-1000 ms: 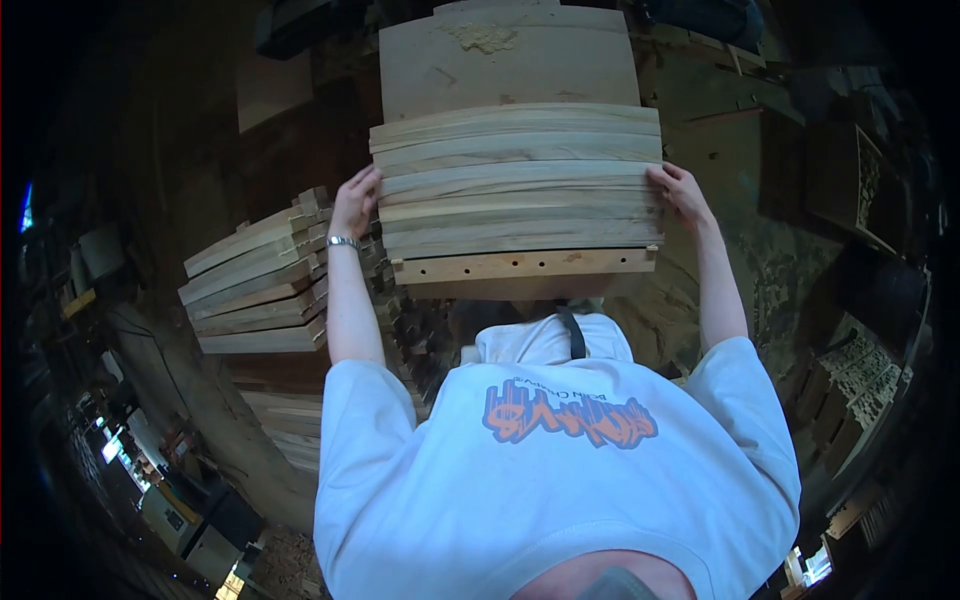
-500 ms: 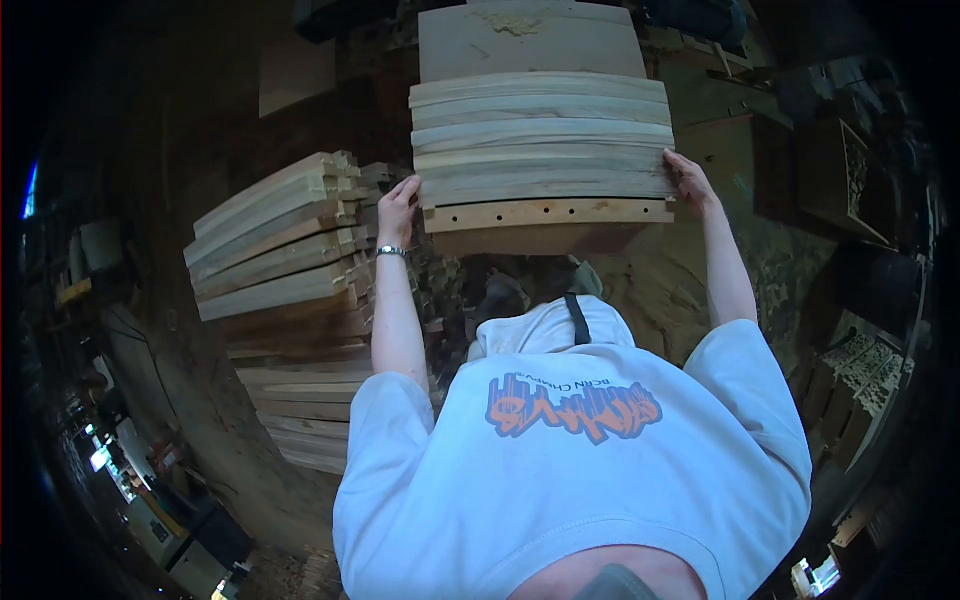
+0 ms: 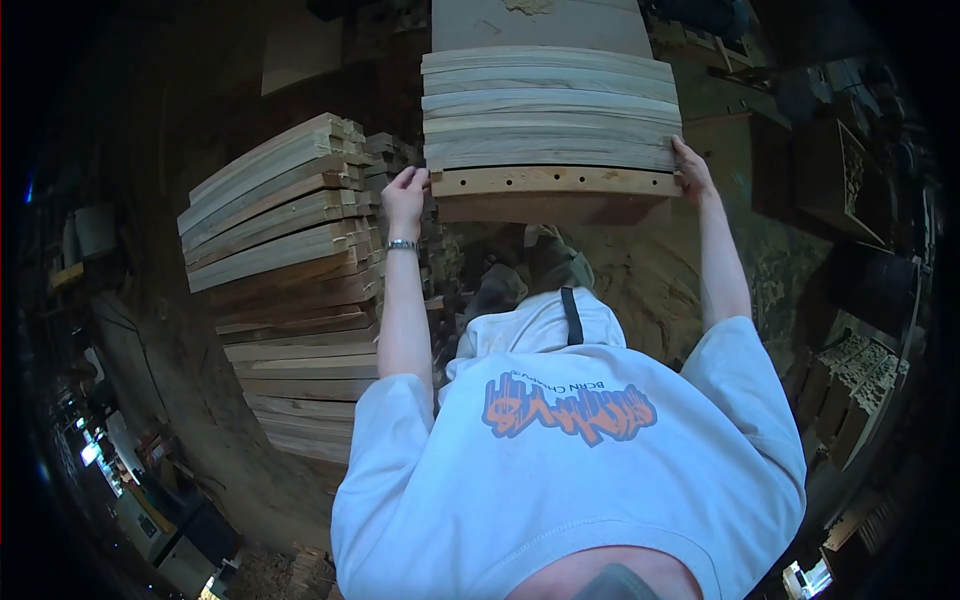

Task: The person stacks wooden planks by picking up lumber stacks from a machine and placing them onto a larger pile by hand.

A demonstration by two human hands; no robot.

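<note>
Several pale wooden boards (image 3: 550, 110) lie side by side in a row in front of me, their ends roughly lined up. Along the near side of the row runs a wooden strip with round holes (image 3: 535, 183). My left hand (image 3: 404, 203) is at the left end of this strip, its fingers bent and drawn together; what is between them, if anything, is hidden. At the opposite end, my right hand (image 3: 693, 168) touches the board ends with its fingers stretched out and somewhat apart.
A tall stack of rough boards (image 3: 280, 215) stands to the left of the row. Beyond the row is a flat panel (image 3: 540, 28) with a small heap of shavings. Sawdust covers the floor (image 3: 650, 275). Bins with wood pieces (image 3: 860, 365) stand at the right.
The row and the holed strip sit higher in view. Both hands have slid along the board ends towards me, from the pale boards to about the strip.
</note>
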